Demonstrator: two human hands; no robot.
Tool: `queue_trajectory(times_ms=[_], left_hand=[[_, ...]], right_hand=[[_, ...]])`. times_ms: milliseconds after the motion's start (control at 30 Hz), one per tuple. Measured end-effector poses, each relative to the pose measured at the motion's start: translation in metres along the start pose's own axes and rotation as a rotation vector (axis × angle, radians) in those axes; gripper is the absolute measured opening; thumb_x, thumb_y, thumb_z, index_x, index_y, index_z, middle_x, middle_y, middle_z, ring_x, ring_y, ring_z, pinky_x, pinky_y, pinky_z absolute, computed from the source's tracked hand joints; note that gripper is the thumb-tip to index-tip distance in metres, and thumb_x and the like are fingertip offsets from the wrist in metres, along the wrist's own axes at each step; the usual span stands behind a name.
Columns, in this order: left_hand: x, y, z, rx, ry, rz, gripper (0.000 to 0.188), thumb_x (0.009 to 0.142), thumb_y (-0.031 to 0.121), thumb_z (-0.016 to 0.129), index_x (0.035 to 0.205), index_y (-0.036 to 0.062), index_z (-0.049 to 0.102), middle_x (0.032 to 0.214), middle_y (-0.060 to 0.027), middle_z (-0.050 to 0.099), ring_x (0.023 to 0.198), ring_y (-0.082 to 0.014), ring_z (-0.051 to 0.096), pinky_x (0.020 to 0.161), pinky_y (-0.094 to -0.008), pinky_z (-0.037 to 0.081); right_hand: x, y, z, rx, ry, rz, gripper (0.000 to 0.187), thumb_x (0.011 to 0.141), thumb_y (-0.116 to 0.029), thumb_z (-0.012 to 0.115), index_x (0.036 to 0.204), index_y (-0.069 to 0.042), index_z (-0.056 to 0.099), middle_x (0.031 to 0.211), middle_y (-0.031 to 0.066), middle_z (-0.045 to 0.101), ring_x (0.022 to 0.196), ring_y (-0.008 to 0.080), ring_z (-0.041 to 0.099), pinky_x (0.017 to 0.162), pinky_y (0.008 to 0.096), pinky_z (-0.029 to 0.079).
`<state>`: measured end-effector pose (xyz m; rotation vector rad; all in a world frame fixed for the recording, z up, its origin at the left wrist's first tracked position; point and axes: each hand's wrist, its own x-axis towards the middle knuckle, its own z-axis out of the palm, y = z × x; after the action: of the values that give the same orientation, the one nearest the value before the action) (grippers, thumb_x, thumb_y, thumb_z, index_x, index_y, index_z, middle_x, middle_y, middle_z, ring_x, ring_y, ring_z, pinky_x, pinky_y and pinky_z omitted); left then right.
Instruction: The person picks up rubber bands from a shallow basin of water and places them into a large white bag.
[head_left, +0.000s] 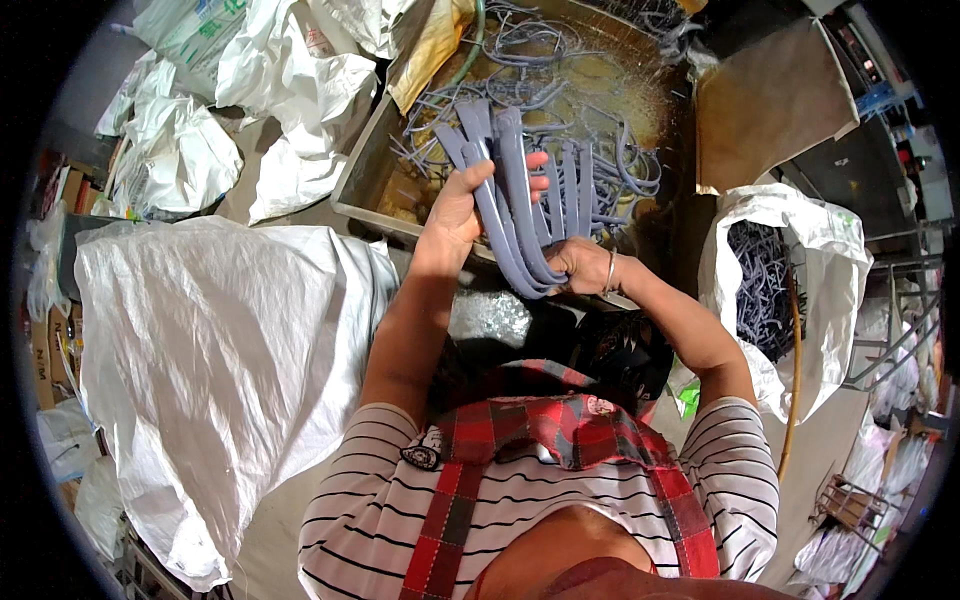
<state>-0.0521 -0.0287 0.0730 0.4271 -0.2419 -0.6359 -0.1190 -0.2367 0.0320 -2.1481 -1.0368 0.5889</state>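
Note:
A bundle of long, flat grey-blue strips (508,215), rubbery or plastic in look, is bent in a curve between my two hands. My left hand (468,200) wraps round its upper part, the thumb on one side and the fingertips showing on the other. At the lower bend my right hand (580,265), with a bracelet on the wrist, is closed on the strips. More strips fan upward beyond that hand. Behind them a shallow metal tray (370,185) holds many loose, thin grey-blue strands (625,165) on a wet, brownish bottom.
A large white woven sack (230,370) stands at my left, with crumpled white sacks (300,90) beyond it. To the right, an open white sack (835,270) holds dark strands, and a thin stick (793,370) leans there. A brown board (775,105) borders the tray's far right.

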Motion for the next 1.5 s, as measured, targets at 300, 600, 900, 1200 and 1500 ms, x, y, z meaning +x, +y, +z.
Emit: queue_trajectory(times_ms=[300,600,900,1200,1500], left_hand=[[0.005,-0.004,-0.016,0.088,0.214,-0.002,0.035,0.076,0.012,0.064,0.103,-0.0079,0.053,0.087,-0.0187,0.062,0.072,-0.0258,0.063,0.068,-0.0388,0.055],[0.012,0.002,-0.028,0.237,0.328,0.068,0.026,0.072,0.011,0.065,0.087,-0.0083,0.058,0.076,-0.0164,0.062,0.063,-0.0241,0.062,0.061,-0.0349,0.053],[0.011,-0.016,-0.012,-0.451,-0.494,-0.037,0.04,0.077,0.013,0.059,0.108,-0.0021,0.039,0.071,-0.0052,0.047,0.053,-0.0121,0.049,0.05,-0.0264,0.045],[0.009,-0.011,-0.026,-0.411,-0.573,-0.062,0.042,0.078,0.016,0.058,0.11,-0.0009,0.037,0.071,-0.0068,0.05,0.05,-0.0124,0.05,0.047,-0.0267,0.045],[0.005,0.004,-0.016,0.377,0.274,-0.002,0.038,0.078,0.014,0.06,0.11,-0.0025,0.048,0.089,-0.01,0.059,0.073,-0.0187,0.061,0.066,-0.0325,0.051]], right_hand=[[0.006,0.006,-0.001,0.071,0.003,0.018,0.02,0.066,-0.011,0.07,0.082,-0.005,0.06,0.075,0.0135,0.06,0.071,0.0338,0.056,0.06,0.0363,0.042],[-0.009,-0.037,-0.02,0.008,0.323,0.05,0.083,0.054,-0.027,0.08,0.126,-0.01,0.042,0.131,0.0166,0.04,0.12,0.0308,0.039,0.1,0.0367,0.032],[0.005,0.042,-0.011,1.47,0.619,0.414,0.055,0.079,-0.023,0.064,0.121,0.004,0.041,0.105,0.0162,0.058,0.089,0.0247,0.06,0.078,0.0352,0.049],[0.023,0.037,-0.006,1.264,0.783,0.448,0.02,0.071,-0.003,0.064,0.082,0.011,0.057,0.065,0.0157,0.06,0.053,0.023,0.061,0.051,0.0328,0.052],[0.014,0.035,-0.024,0.818,1.17,0.517,0.01,0.066,0.004,0.058,0.073,0.004,0.052,0.06,0.0126,0.058,0.049,0.0211,0.059,0.045,0.0322,0.047]])
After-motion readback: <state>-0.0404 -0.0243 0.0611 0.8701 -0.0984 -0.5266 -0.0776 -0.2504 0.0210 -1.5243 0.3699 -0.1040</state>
